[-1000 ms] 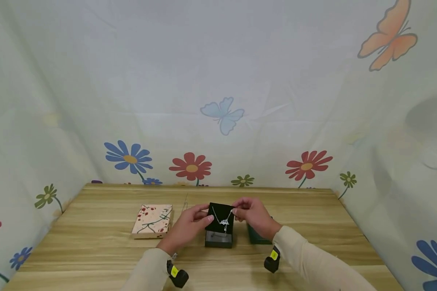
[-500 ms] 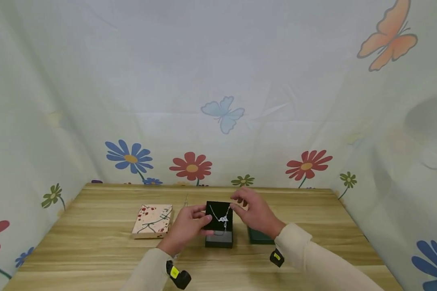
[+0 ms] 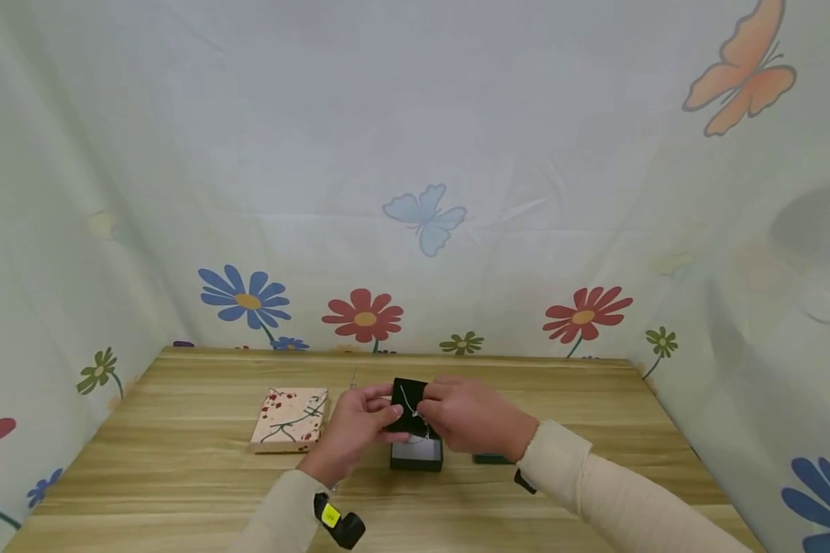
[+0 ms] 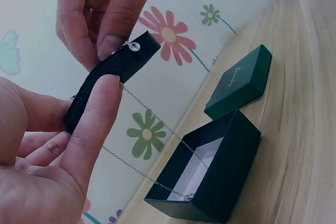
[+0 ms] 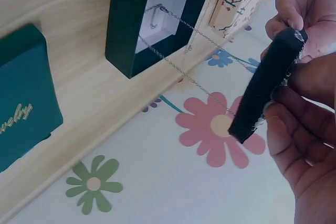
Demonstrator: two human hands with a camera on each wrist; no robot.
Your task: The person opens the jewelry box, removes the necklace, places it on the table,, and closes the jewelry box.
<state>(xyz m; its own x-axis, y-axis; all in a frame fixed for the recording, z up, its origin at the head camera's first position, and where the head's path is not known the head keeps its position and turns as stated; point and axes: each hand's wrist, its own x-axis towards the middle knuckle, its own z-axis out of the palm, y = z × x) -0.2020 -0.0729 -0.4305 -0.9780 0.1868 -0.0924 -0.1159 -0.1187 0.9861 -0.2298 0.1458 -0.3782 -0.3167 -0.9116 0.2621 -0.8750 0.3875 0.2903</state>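
Observation:
A black jewellery pad [image 3: 403, 393] with a silver necklace [image 3: 426, 433] across its front is held upright in my left hand [image 3: 349, 430], thumb on its front face. My right hand [image 3: 477, 418] is over the pad's right part, its curled fingers pinching at the necklace; it hides much of the pendant in the head view. Seen from the left wrist, a clear stone [image 4: 134, 46] sits near the pad's end. Two lengths of chain [image 4: 137, 170] run from behind the pad down into an open dark green box [image 4: 231, 161] with a pale inside.
The green lid [image 4: 239, 83], with gold lettering, lies on the wooden table [image 3: 200, 461] beside the box, partly under my right arm in the head view. A floral-patterned box [image 3: 290, 418] stands at the left. Another thin chain [image 3: 354, 378] lies near my left hand.
My right hand first moved up off the pad's upper right corner, then came down and left over its front. The left hand still holds the pad, now turned slightly.

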